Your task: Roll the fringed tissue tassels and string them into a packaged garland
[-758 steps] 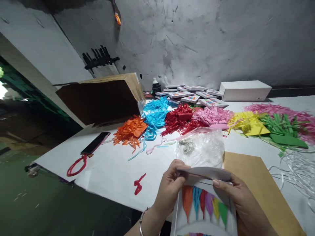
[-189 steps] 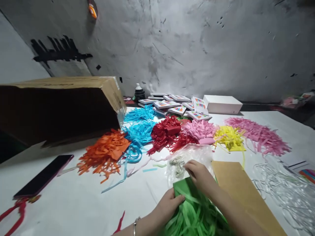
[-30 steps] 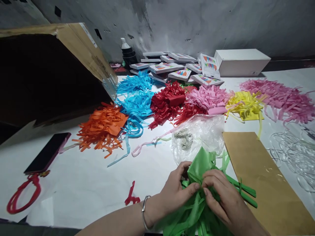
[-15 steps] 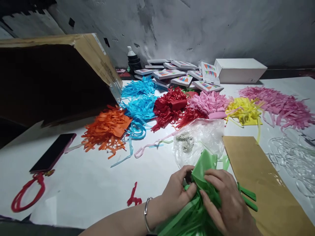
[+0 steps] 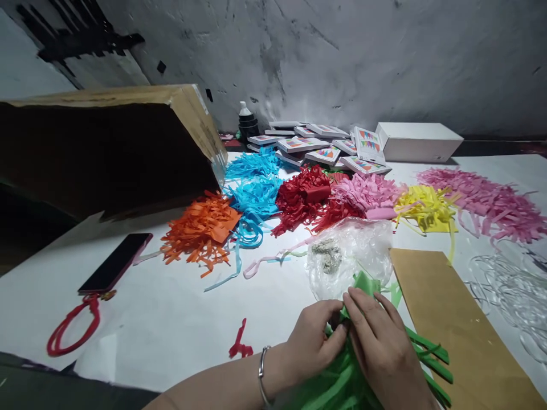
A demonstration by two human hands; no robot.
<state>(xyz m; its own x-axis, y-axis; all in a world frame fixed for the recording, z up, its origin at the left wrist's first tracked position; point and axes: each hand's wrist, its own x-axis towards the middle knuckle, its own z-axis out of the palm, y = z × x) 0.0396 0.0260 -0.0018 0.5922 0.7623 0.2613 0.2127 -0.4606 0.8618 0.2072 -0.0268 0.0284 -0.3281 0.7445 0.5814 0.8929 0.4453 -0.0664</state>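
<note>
Green tissue paper [image 5: 337, 378], cut into strips lower down, hangs bunched at the front of the table. My left hand [image 5: 314, 336], with a silver bracelet on its wrist, pinches the bunch near its top, thumb and fingers closed. Against the right side of the bunch lies my right hand [image 5: 382, 341], its fingers bent over the gathered paper and pressing it. A short green end pokes up beyond the fingertips, and several green strips stick out to the right. Just behind my hands is a clear plastic bag [image 5: 354, 250] holding some pale twine-like material [image 5: 327, 254].
Tissue fringe bundles in orange [image 5: 203, 228], blue [image 5: 256, 196], red [image 5: 303, 196], pink [image 5: 482, 202] and yellow [image 5: 427, 205] lie across the table. Brown cardboard [image 5: 457, 324] and clear cord [image 5: 513, 290] are at right. A phone [image 5: 117, 262] and large carton [image 5: 194, 122] are at left.
The right hand's fingers have moved up and closed over the top of the green paper, covering more of it. The camera view has shifted slightly.
</note>
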